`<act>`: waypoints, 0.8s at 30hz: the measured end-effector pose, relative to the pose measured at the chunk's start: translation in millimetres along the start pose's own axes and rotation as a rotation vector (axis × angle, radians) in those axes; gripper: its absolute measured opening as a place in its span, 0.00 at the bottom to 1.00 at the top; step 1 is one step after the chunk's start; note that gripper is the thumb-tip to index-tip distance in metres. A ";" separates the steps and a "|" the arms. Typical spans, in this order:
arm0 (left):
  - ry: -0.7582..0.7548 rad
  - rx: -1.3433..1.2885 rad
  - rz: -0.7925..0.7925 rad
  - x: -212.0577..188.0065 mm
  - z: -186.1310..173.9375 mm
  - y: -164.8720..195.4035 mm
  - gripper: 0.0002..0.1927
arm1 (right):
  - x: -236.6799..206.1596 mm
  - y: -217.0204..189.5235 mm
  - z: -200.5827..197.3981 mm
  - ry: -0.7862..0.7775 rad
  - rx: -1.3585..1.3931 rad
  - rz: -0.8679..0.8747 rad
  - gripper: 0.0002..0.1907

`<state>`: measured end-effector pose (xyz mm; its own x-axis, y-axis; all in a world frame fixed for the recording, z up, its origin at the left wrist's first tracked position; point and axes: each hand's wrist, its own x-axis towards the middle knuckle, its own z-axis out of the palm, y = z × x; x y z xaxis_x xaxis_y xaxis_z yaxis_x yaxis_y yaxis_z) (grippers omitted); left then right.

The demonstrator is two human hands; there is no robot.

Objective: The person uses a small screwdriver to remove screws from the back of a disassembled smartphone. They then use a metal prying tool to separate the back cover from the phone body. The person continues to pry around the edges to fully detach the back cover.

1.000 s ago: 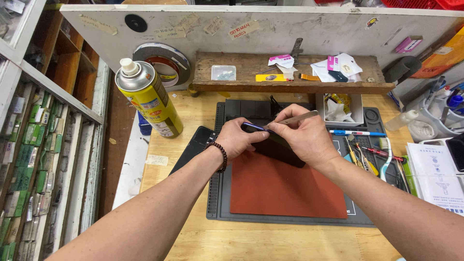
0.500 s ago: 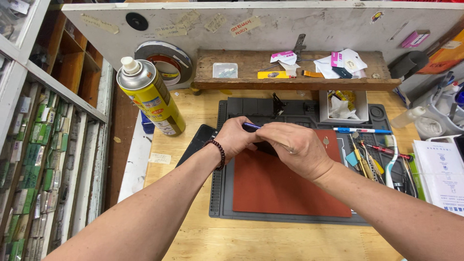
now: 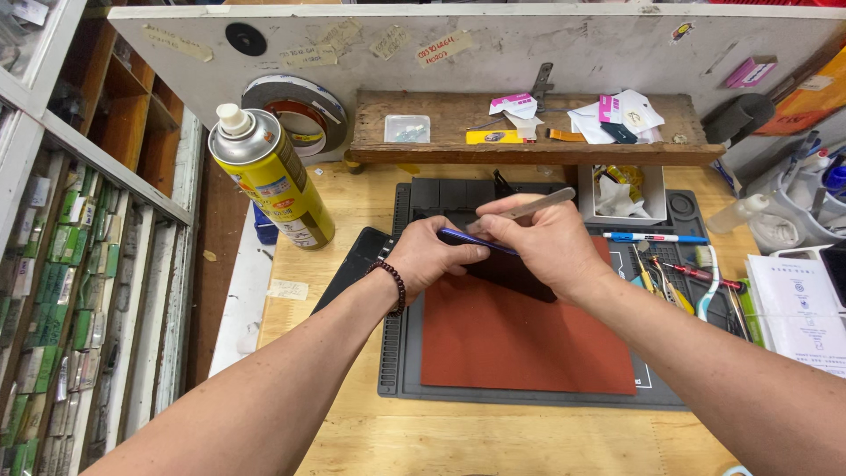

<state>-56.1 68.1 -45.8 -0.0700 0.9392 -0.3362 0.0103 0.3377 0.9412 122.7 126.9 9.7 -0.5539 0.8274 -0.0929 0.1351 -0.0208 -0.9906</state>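
Two hands meet over a pale wooden counter (image 3: 352, 211) that carries a dark grey work mat (image 3: 401, 353) with a rust-red pad (image 3: 520, 344) laid on it. Left hand (image 3: 432, 260) is clamped on the near end of a thin dark phone (image 3: 507, 269), which is held tilted on edge just above the red pad; right hand (image 3: 542, 242) is closed around a slim metal pry tool (image 3: 529, 209), its tip at the phone's upper edge. Behind the mat a rough wooden shelf (image 3: 458, 152) stands against a scuffed white back panel (image 3: 529, 44) bearing strips of yellowed tape. On the shelf lie a small clear packet (image 3: 407, 129), a flat yellow package (image 3: 493, 137) and loose white-and-pink paper slips (image 3: 617, 113). To the left, a tall yellow spray can (image 3: 273, 181) with a white nozzle stands on the counter, a roll of tape (image 3: 295, 110) leaning behind it. A small white tray (image 3: 654, 189) sits under the shelf's right end, and pens and hand tools (image 3: 679, 273) lie scattered on the mat's right side (too tangled to sort out). A white printed leaflet (image 3: 797, 308) rests at far right. Along the left, a rack (image 3: 62, 291) holds rows of small green-labelled boxes.
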 end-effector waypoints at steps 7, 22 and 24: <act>0.014 0.010 -0.004 -1.1 2.1 1.6 0.20 | 5.0 0.8 3.7 0.004 -0.255 -0.055 0.09; 0.003 -0.083 0.008 7.4 0.5 -5.3 0.16 | -11.4 2.1 18.0 0.032 -0.687 -0.500 0.07; 0.002 -0.126 0.002 7.6 1.2 -5.2 0.15 | -13.1 2.4 21.5 0.006 -0.848 -0.822 0.06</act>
<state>-55.5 73.5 -53.3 -0.0716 0.9398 -0.3341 -0.1152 0.3249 0.9387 112.6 104.0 6.3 -0.7253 0.4213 0.5445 0.2434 0.8967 -0.3696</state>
